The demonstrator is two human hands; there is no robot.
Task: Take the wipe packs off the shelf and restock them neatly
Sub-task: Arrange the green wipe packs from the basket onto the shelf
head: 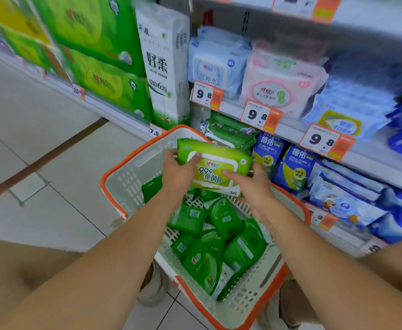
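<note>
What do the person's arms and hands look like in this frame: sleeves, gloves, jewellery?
Both forearms are bare right to the frame's bottom edge, so no sleeves show. The left hand and right hand wear no gloves, and no rings, watch or wristband are visible on the sides facing the camera. Lower down, tan shorts cover the knees and worn beige shoes are on the feet.

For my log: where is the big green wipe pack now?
Head view, centre: the big green wipe pack is held by both hands above the basket.
</note>
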